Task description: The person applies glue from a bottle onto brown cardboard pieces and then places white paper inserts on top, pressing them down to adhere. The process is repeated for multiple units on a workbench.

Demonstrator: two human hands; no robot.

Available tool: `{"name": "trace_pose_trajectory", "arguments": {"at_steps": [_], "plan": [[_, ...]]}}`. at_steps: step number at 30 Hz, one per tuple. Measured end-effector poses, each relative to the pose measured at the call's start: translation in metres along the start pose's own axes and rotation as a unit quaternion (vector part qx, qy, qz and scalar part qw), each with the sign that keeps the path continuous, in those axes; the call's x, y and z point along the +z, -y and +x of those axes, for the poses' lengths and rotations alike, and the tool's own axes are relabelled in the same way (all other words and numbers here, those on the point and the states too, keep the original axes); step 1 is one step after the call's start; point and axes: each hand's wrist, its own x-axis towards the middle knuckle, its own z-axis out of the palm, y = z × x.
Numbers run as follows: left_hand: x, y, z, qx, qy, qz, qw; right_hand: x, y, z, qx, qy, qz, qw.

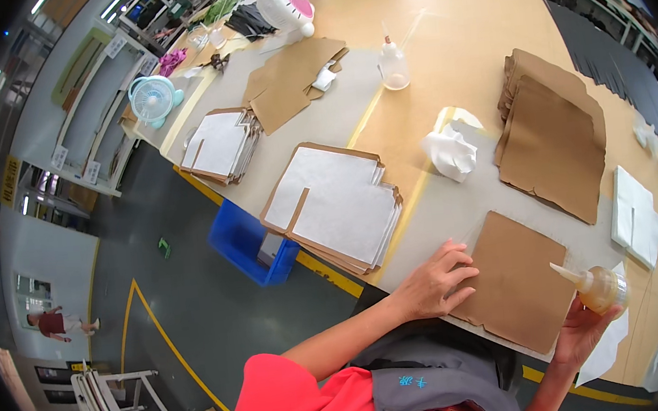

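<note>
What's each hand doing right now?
Left hand: open, flat on the brown cardboard sheet.
Right hand: closed around the glue bottle.

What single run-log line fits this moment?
left hand: flat on brown cardboard sheet | right hand: holds glue bottle, nozzle over sheet | table

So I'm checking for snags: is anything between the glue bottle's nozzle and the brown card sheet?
Nothing visible. The right hand holds the glue bottle at the brown card sheet, nozzle over its right edge; the left hand presses the opposite edge.
</note>
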Motion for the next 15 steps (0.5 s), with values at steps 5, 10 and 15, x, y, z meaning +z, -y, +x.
{"name": "trace_pose_trajectory", "arguments": {"at_steps": [5,10,15], "plan": [[-0.003,-0.002,0.001,-0.003,0.003,0.002,1.0,-0.01,-0.001,0.0,-0.001,0.003,0.002,1.0],[-0.003,-0.002,0.001,-0.001,0.009,0.008,1.0,-0.011,-0.002,-0.005,-0.006,-0.014,0.013,1.0],[-0.002,0.0,0.0,-0.007,0.007,0.008,1.0,-0.015,0.001,-0.008,-0.013,-0.025,0.019,0.999]]}}
